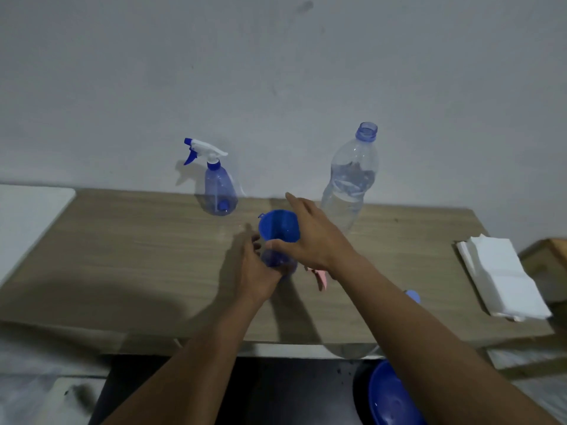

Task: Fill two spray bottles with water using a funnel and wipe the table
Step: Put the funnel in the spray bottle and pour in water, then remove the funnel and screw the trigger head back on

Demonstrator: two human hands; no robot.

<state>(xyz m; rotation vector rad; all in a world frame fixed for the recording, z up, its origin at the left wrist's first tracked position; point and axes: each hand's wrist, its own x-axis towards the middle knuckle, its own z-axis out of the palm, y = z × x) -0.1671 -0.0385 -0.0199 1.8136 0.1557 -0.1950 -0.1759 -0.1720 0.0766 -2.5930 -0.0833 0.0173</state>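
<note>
Wood-grain laminate table [122, 265] against a pale, matte, scuffed wall [276, 72]. White board [27, 216] at 9 o'clock, cut off by the frame. Mid-table: blue plastic cone funnel [277, 225] atop a translucent blue bottle [276, 261]; stem hidden by the hands. L hand [254, 269] wraps fingers round the bottle. R hand [313, 237] grips the funnel w/ thumb across near wall, index straight, other fingers hidden. From the funnel, 11 o'clock: upright spray bottle [219, 191], white-blue trigger. 1 o'clock: clear ribbed water bottle [349, 185], uncapped. 3 o'clock: folded white napkins [503, 277]. Pink item [321, 277] under the R wrist, unclear. Blue basin [389, 397] at 5, cut off.
</note>
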